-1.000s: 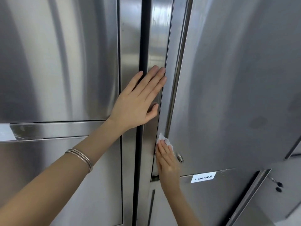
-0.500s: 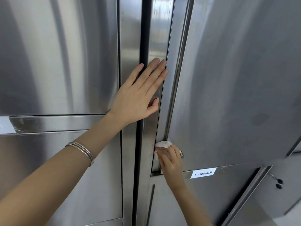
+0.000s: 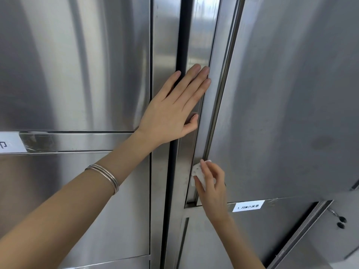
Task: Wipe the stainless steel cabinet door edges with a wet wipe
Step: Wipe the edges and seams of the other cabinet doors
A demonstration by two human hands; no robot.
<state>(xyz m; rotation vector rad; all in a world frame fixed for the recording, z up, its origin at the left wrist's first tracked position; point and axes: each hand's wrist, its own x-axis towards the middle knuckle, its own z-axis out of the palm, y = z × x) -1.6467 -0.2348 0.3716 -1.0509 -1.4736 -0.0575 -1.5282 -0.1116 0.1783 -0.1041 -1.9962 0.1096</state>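
1. Left hand (image 3: 171,113), centre frame: flat, fingers straight and close together, pressed across the dark gap, tips reaching the cabinet door edge (image 3: 204,136). It sits slightly higher than a second ago.
2. Right hand (image 3: 212,189), lower centre: thumb and fingers pinch the wet wipe (image 3: 197,170) against the foot of that edge, above the white label (image 3: 248,206).
3. A second ago these fingers lay straight over the wipe; now they are curled and the wipe is bunched.
4. Bracelet (image 3: 104,174) on the left wrist.

Two hands up, left hand (image 3: 172,111) and right hand (image 3: 212,189); one wipe (image 3: 196,169), one bracelet (image 3: 105,176), two labels: left label (image 3: 9,142), right label (image 3: 248,206).
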